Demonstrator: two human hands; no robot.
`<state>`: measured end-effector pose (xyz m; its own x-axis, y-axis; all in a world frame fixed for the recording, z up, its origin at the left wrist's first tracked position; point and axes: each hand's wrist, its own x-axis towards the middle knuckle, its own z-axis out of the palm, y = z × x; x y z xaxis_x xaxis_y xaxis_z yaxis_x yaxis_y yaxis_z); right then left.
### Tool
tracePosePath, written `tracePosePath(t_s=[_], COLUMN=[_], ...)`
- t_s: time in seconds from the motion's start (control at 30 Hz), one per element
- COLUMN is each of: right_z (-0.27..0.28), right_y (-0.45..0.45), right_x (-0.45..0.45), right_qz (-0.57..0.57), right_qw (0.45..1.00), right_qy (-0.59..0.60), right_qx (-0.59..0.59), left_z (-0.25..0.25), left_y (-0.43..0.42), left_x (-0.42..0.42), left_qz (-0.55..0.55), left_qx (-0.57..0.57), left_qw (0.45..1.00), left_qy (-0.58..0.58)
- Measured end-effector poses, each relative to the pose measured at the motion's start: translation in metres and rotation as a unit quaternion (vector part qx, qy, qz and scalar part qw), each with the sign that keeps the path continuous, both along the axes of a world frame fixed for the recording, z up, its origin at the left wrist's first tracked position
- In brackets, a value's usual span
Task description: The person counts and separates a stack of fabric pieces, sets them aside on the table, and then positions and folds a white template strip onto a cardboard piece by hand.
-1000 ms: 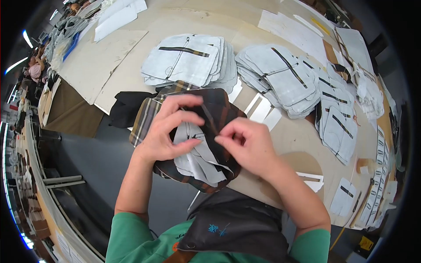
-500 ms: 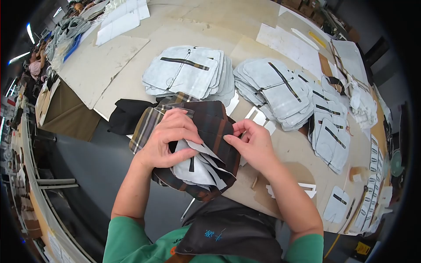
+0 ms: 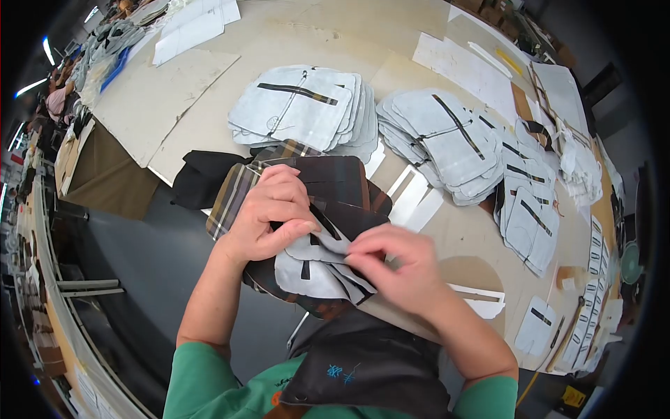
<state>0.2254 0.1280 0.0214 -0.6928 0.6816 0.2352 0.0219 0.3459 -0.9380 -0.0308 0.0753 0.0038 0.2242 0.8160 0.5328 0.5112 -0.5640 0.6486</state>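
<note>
A stack of plaid fabric pieces (image 3: 338, 183), dark with pale grey undersides, lies at the table's near edge and overhangs it. My left hand (image 3: 273, 215) is wrapped over the stack's left side, its thumb pressing on the folded-back grey layers (image 3: 307, 272). Between the thumb and fingers of my right hand (image 3: 396, 262) is the edge of one fabric piece (image 3: 340, 246), turned over so its grey side shows. A lighter plaid piece (image 3: 232, 202) sticks out at the left, beside black cloth (image 3: 209, 178).
Beyond the hands lie piles of pale grey panels with dark slits, one pile (image 3: 300, 105) at centre and another (image 3: 450, 143) to its right. White slotted templates (image 3: 415, 202) lie nearby. A single small panel (image 3: 536, 325) and a jar (image 3: 571, 277) are at the right.
My right hand has moved down and left, folding a fabric piece's edge toward me and exposing more grey underside. My left hand keeps its hold on the stack.
</note>
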Motion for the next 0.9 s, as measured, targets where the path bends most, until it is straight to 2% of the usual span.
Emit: tracePosePath(t_s=[0.07, 0.1, 0.2, 0.37, 0.43, 0.53, 0.57, 0.63, 0.67, 0.73, 0.8, 0.87, 0.9], right_z=[-0.005, -0.01, -0.015, -0.023, -0.019, -0.016, -0.013, -0.006, -0.008, -0.002, 0.001, 0.006, -0.003], right_y=[0.018, 0.027, 0.025, 0.026, 0.029, 0.028, 0.025, 0.014, 0.01, -0.006, -0.01, -0.005, 0.008], right_x=[0.016, 0.022, 0.027, 0.021, 0.018, 0.022, 0.022, 0.019, 0.015, 0.008, 0.006, 0.007, 0.008], right_qz=[-0.092, -0.109, -0.089, -0.078, -0.129, -0.113, -0.111, -0.078, -0.062, -0.031, -0.014, 0.058, 0.053], right_qw=[0.992, 0.987, 0.979, 0.975, 0.968, 0.966, 0.966, 0.989, 0.997, 0.999, 0.999, 0.993, 0.99], right_qy=[-0.083, -0.121, -0.166, -0.189, -0.211, -0.224, -0.224, -0.114, -0.049, -0.019, -0.006, -0.057, -0.033], right_qx=[-0.036, -0.007, -0.08, -0.093, -0.047, -0.067, -0.066, -0.045, 0.02, 0.018, 0.041, -0.082, -0.127], left_z=[-0.001, -0.001, 0.0, 0.001, 0.003, 0.007, 0.008, 0.016, 0.019, 0.02, 0.021, 0.021, 0.018], left_y=[0.0, 0.0, 0.001, 0.0, 0.0, 0.003, 0.002, 0.004, 0.005, 0.01, 0.013, 0.01, 0.008], left_x=[0.002, -0.001, -0.003, -0.003, -0.003, -0.003, -0.003, 0.006, 0.01, 0.012, 0.012, 0.009, 0.006], left_qz=[0.002, -0.011, -0.026, -0.03, -0.031, -0.028, -0.021, 0.008, 0.035, 0.024, -0.028, -0.037, -0.035], left_qx=[-0.005, -0.013, -0.026, -0.026, -0.029, -0.034, -0.042, -0.06, -0.079, -0.069, -0.042, -0.047, -0.049], left_qw=[1.0, 0.999, 0.997, 0.998, 0.998, 0.999, 0.999, 0.998, 0.996, 0.997, 0.995, 0.994, 0.996], left_qy=[-0.027, -0.041, -0.062, -0.052, -0.041, -0.025, -0.02, -0.028, -0.035, -0.029, 0.083, 0.088, 0.061])
